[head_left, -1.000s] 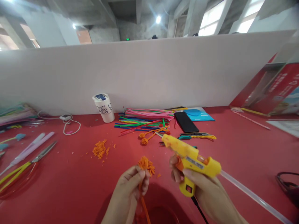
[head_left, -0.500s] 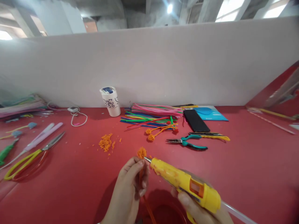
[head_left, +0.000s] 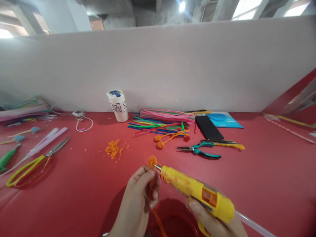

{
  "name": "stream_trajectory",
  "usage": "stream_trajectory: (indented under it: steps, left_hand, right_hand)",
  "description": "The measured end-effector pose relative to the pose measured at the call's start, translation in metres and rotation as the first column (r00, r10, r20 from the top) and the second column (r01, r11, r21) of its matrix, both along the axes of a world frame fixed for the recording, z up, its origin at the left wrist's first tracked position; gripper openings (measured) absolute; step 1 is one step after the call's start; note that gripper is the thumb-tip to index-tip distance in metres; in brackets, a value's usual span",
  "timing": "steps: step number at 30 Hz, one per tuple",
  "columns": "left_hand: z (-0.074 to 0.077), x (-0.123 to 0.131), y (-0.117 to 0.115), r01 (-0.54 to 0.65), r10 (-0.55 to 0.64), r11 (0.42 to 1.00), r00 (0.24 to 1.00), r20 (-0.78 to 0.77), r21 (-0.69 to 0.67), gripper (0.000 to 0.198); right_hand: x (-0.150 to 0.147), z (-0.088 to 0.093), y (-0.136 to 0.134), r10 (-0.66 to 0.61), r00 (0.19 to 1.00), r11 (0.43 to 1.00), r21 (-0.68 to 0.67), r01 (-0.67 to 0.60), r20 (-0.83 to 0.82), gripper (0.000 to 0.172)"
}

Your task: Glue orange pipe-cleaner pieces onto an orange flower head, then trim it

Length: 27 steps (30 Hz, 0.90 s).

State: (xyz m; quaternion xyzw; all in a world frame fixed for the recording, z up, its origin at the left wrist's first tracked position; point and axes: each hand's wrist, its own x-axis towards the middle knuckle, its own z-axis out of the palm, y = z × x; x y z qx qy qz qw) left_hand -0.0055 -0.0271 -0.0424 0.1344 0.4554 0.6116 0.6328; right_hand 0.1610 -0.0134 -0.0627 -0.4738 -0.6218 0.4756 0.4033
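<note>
Between thumb and fingers, my left hand (head_left: 138, 194) pinches an orange pipe cleaner (head_left: 158, 219) just below its fluffy orange head (head_left: 152, 161). The stem hangs down past my palm. My right hand (head_left: 214, 219) is wrapped round a yellow hot glue gun (head_left: 192, 187), with a clear glue stick (head_left: 254, 223) poking out of its back. The metal nozzle (head_left: 158, 167) points left and is at the base of the fluffy head; whether it touches cannot be made out. Orange fuzz clings near the front of the gun.
Orange fluff (head_left: 112, 149) lies in a heap left of centre. Pliers (head_left: 197, 149), a black phone (head_left: 209, 127), pipe cleaners (head_left: 160, 123) and finished orange stems (head_left: 170, 138) lie behind my hands. A white cup (head_left: 118, 107) stands by the wall; scissors (head_left: 39, 164) lie left.
The glue gun's nozzle has shifted slightly up, over the base of the orange head. Both hands keep their grip, and the whole view has moved a little.
</note>
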Motion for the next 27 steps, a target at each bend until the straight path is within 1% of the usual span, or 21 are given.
stream_trajectory:
  steps: [2,7,10,13,15,17,19,21,22,24,26,27]
  left_hand:
    - [0.000,0.000,0.000,0.000,0.000,1.000,1.000,-0.004,0.003,0.012]
    - [-0.001,0.000,0.000,-0.008,0.008,1.000,1.000,-0.007,0.006,0.012]
    - [-0.001,0.000,-0.001,-0.016,0.016,1.000,1.000,-0.009,0.011,0.012]
    - [-0.002,-0.001,0.000,-0.013,0.013,1.000,1.000,-0.020,0.022,0.013]
    - [-0.003,0.000,0.001,-0.013,0.014,1.000,0.999,-0.033,0.026,0.012]
    - [-0.004,-0.001,0.002,-0.020,0.021,1.000,0.998,-0.051,0.022,0.012]
    - [-0.004,-0.001,0.002,-0.040,0.040,0.999,0.997,-0.073,0.007,0.013]
    - [-0.005,-0.002,0.003,-0.072,0.072,0.997,0.994,-0.086,0.003,0.014]
    - [-0.005,-0.003,0.004,-0.086,0.087,0.996,0.992,-0.090,0.005,0.014]
    - [-0.006,-0.004,0.005,-0.106,0.107,0.994,0.989,-0.098,0.016,0.013]
    - [-0.008,-0.005,0.006,-0.099,0.101,0.995,0.989,-0.110,0.025,0.013]
    - [-0.008,-0.006,0.006,-0.094,0.097,0.995,0.989,-0.115,0.030,0.013]
  right_hand:
    - [-0.003,0.005,0.001,0.016,1.000,0.999,0.029,-0.016,-0.006,0.023]
    - [-0.003,0.010,0.001,0.032,0.996,0.993,0.110,-0.041,0.083,0.032]
    - [-0.004,0.013,0.000,0.046,0.992,0.988,0.144,-0.063,0.120,0.029]
    - [-0.008,0.019,0.001,0.029,0.992,0.989,0.140,-0.046,0.119,0.030]
    - [-0.011,0.022,0.001,0.029,0.992,0.993,0.113,-0.043,0.126,0.030]
    - [-0.011,0.020,0.002,0.027,0.990,0.996,0.083,-0.039,0.138,0.028]
    - [-0.009,0.015,0.001,0.014,0.989,0.998,0.065,-0.024,0.149,0.025]
    - [-0.005,0.009,0.001,-0.033,0.989,0.999,0.043,0.027,0.142,0.028]
    - [-0.003,0.006,0.003,-0.058,0.990,0.998,0.014,0.057,0.132,0.030]
    - [0.000,0.003,0.009,-0.079,0.992,0.993,-0.079,0.087,0.102,0.030]
    - [0.002,0.003,0.019,-0.069,0.992,0.982,-0.166,0.086,0.103,0.025]
    - [0.003,0.003,0.026,-0.061,0.987,0.976,-0.200,0.090,0.146,0.021]
